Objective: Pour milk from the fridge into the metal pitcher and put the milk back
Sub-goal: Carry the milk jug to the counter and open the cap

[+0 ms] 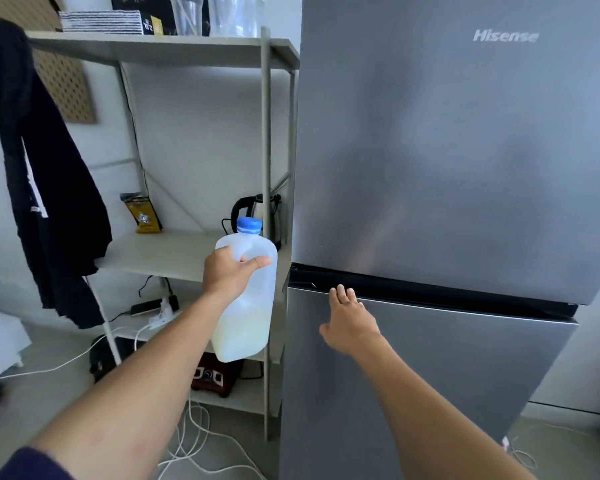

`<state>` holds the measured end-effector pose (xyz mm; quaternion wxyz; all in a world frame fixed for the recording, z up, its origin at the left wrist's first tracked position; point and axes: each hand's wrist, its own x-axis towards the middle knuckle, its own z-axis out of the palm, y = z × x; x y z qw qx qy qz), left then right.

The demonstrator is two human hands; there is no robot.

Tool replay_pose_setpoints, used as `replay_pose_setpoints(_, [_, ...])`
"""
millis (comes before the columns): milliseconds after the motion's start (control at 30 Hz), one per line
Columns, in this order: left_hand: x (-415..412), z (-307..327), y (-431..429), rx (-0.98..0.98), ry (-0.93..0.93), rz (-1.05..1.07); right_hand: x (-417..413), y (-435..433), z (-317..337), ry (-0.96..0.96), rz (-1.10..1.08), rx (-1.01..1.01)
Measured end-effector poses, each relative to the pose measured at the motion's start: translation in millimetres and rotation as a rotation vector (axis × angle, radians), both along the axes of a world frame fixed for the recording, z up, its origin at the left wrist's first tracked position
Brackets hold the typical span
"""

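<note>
A: So, which step are you on?

B: Probably the return, judging by how things lie. Your left hand [227, 275] is wrapped round the handle of the translucent plastic milk jug [246, 320], held upright just left of your right hand, with its blue screw cap [249, 225] on.

A: And your right hand [349, 320]?

B: Flat, fingers straight, tips on the top edge of the grey steel fridge's lower door [447, 375], holding nothing. Next you need to hook that edge and pull.

A: What's in the jug?

B: A shallow pool of milk at the bottom, and the rest is empty. The metal pitcher is out of sight.
</note>
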<state>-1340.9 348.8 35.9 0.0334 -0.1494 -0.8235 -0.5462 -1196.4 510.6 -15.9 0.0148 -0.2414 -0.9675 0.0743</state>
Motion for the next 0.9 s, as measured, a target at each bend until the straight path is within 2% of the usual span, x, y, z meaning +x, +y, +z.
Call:
replay_pose_setpoints(467, [-17, -12, 6, 0.048, -0.1, -0.014, -25, 9, 1, -0.029, -0.065, 0.025])
replay_pose_setpoints(667, [-7, -2, -14, 0.263, -0.131, 0.01, -19, -16, -2, 0.129, -0.068, -0.199])
replay_pose_setpoints(800, [9, 6, -19, 0.298, -0.147, 0.083, -14, -67, -11, 0.269, -0.04, -0.434])
replay_pose_setpoints(900, [23, 11, -23, 0.364, -0.171, 0.154, -10, -109, -23, 0.36, 0.029, -0.483])
